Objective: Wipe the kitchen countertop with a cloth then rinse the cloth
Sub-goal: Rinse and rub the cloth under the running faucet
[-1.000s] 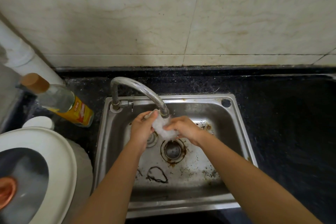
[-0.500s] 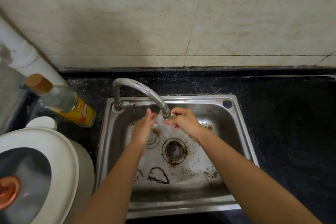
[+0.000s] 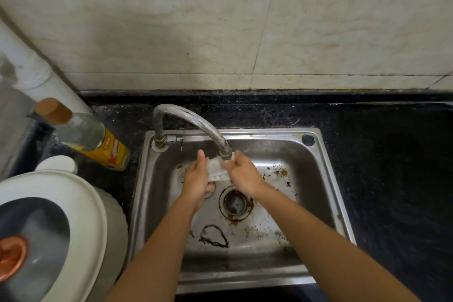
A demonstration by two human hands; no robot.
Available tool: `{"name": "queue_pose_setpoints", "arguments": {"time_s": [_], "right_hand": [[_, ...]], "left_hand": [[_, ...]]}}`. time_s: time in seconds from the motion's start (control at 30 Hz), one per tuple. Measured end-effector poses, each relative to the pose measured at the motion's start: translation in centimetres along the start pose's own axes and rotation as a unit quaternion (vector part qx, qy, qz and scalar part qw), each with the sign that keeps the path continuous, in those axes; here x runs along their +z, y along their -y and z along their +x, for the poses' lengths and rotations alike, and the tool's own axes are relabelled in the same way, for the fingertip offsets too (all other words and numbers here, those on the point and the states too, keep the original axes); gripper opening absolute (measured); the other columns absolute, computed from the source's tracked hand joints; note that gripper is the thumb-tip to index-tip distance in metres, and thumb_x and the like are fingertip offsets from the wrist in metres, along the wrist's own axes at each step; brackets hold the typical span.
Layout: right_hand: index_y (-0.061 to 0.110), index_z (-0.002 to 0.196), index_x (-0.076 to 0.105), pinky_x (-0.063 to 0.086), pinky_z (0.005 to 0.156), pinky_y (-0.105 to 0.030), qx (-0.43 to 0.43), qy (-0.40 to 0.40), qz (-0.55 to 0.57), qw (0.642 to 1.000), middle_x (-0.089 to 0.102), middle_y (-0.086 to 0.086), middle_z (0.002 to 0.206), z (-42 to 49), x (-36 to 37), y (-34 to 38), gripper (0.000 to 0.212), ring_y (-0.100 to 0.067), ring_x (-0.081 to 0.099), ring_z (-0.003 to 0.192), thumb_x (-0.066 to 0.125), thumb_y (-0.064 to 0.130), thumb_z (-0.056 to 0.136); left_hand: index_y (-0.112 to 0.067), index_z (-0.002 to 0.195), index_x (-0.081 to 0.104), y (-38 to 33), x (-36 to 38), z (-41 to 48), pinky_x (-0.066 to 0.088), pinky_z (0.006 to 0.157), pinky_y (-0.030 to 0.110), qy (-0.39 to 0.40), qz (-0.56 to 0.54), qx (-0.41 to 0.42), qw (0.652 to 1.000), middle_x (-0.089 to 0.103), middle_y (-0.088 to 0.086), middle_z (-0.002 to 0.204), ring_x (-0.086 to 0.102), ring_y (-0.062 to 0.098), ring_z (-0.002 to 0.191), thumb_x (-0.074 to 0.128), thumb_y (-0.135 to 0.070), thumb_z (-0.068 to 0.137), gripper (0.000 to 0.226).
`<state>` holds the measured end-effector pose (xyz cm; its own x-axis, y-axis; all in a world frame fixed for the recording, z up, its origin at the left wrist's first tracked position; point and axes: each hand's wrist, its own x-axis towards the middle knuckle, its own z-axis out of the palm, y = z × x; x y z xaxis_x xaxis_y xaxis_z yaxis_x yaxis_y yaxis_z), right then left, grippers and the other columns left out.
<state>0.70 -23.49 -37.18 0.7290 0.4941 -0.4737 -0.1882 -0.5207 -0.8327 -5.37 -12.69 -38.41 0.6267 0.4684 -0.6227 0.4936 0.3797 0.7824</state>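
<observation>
1. The left hand [image 3: 196, 181] is closed on the left edge of the cloth [image 3: 217, 170], with fingers curled beneath.
2. The cloth is held spread between both hands, just under the tap spout [image 3: 224, 152] and over the sink [image 3: 328, 179]. It should be opened flat so every part is flushed.
3. The right hand [image 3: 245, 176] is clamped on the right edge. Rubbing is best done above the drain [image 3: 235, 203], so the worktop [image 3: 380, 154] is spared splashes.

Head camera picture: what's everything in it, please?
cloth: one, white, under the tap spout
tap: one, silver, sink's back left corner
sink: one, steel, stained, set in countertop
drain: one, rusty rim, basin middle
countertop: one, black, around sink
bottle: one, clear, yellow label, brown cap, left of sink
lid: one, white rim, copper knob, lower left
pipe: one, white, upper left
left hand: one, holds cloth
right hand: one, holds cloth
</observation>
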Motion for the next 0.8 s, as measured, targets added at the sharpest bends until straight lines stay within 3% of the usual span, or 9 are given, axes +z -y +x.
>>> {"name": "queue_pose_setpoints", "arguments": {"time_s": [0.13,0.23,0.33,0.47,0.63,0.73,0.8], "right_hand": [[0.013,0.076,0.055,0.04,0.047,-0.022,-0.109,-0.035,-0.113,0.987,0.055,0.002,0.057,-0.8,2.3,-0.5,0.053,-0.004,0.05,0.046,0.03,0.053,0.099],[0.017,0.069,0.053,0.04,0.047,-0.026,-0.105,-0.078,-0.175,0.976,0.054,-0.001,0.054,-0.7,2.3,-0.8,0.054,-0.011,0.052,0.047,0.028,0.052,0.1],[0.011,0.08,0.063,0.041,0.051,-0.029,-0.062,-0.091,-0.262,0.959,0.055,-0.003,0.062,0.0,1.6,-0.6,0.047,-0.016,0.053,0.053,0.033,0.04,0.102],[0.012,0.063,0.054,0.045,0.056,-0.03,0.016,-0.135,-0.165,0.977,0.063,-0.009,0.07,0.6,1.3,0.0,0.044,-0.022,0.058,0.063,0.042,0.034,0.1],[0.011,0.067,0.057,0.052,0.055,-0.034,-0.047,-0.1,-0.191,0.975,0.063,-0.012,0.066,-0.1,2.1,0.8,0.039,-0.024,0.06,0.058,0.043,0.026,0.1],[0.015,0.071,0.053,0.047,0.06,-0.03,-0.006,-0.091,-0.17,0.981,0.064,-0.011,0.076,0.5,0.9,0.8,0.03,-0.022,0.059,0.067,0.045,0.022,0.1],[0.014,0.07,0.051,0.044,0.062,-0.03,0.041,-0.099,-0.101,0.989,0.061,-0.008,0.075,0.7,0.4,0.2,0.036,-0.019,0.057,0.066,0.042,0.028,0.102]], "left_hand": [[-0.011,0.09,0.067,-0.1,0.7,0.5,0.027,0.041,0.024,0.015,0.014,-0.018,1.0,0.053,0.009,0.063,0.041,0.015,0.045,0.025,-0.065,0.092,0.069],[-0.012,0.094,0.066,-0.2,1.2,0.5,0.032,0.04,0.02,0.02,0.028,-0.053,0.998,0.056,0.003,0.062,0.047,0.013,0.048,0.027,-0.054,0.098,0.058],[-0.009,0.09,0.061,-0.3,1.8,0.1,0.025,0.034,0.019,0.031,0.013,-0.075,0.997,0.051,0.001,0.055,0.041,0.011,0.04,0.034,-0.041,0.1,0.043],[-0.01,0.092,0.063,-0.3,2.0,0.6,0.023,0.031,0.015,0.021,0.028,-0.073,0.997,0.054,-0.001,0.055,0.04,0.007,0.032,0.043,-0.04,0.099,0.037],[-0.014,0.082,0.059,-0.8,1.7,0.5,0.023,0.031,0.017,0.022,-0.056,-0.093,0.994,0.049,-0.001,0.056,0.039,0.01,0.041,0.037,-0.039,0.101,0.038],[-0.009,0.091,0.06,-0.8,2.1,0.0,0.023,0.029,0.015,0.037,-0.025,-0.08,0.996,0.051,0.004,0.064,0.039,0.008,0.037,0.036,-0.036,0.102,0.038],[-0.007,0.092,0.063,-1.0,2.3,-0.4,0.025,0.03,0.015,0.044,-0.029,-0.067,0.996,0.056,0.005,0.066,0.042,0.006,0.033,0.039,-0.033,0.101,0.036]]}}
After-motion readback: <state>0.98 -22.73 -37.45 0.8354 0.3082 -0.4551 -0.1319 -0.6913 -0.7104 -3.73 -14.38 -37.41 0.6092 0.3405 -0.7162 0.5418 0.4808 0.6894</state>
